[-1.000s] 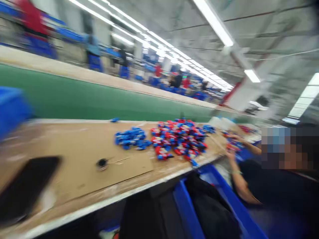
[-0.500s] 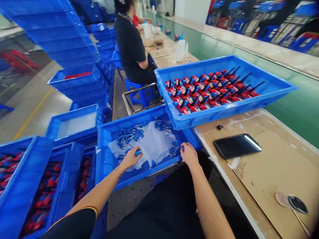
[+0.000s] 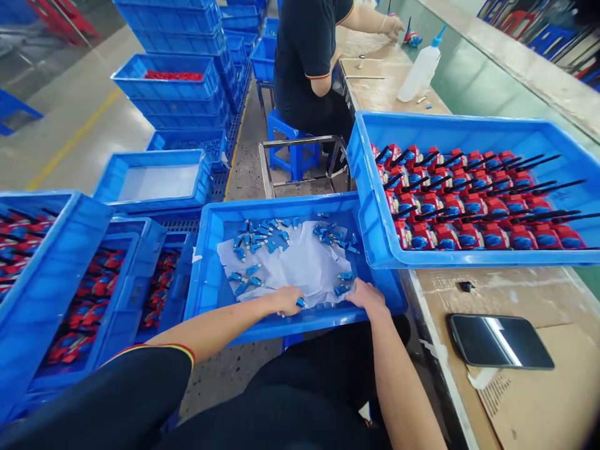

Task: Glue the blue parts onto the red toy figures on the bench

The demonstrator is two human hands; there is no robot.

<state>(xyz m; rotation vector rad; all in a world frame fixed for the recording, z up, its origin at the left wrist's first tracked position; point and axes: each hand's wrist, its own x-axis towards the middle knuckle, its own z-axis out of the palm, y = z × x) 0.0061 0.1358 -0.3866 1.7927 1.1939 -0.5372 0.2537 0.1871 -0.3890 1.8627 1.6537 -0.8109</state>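
A blue plastic crate lies in front of me, lined with a crumpled white sheet. Small blue plastic parts with pale tips are scattered on the sheet, mostly along its far edge and sides. My left hand is closed over the sheet's near edge, with a small blue part showing at its fingertips. At the near right corner of the sheet, my right hand has its fingers pressed together; what is between them is hidden. One loose blue piece lies just left of those fingers.
A blue tray with rows of red-and-blue pieces bearing black rods overlaps the crate's right side. A phone and cardboard lie on the bench. Stacked crates stand at left. A co-worker sits ahead, near a white bottle.
My view has shifted, bringing the tray and bench closer. The left hand has moved right along the sheet's near edge, nearer the right hand, still with a blue part.
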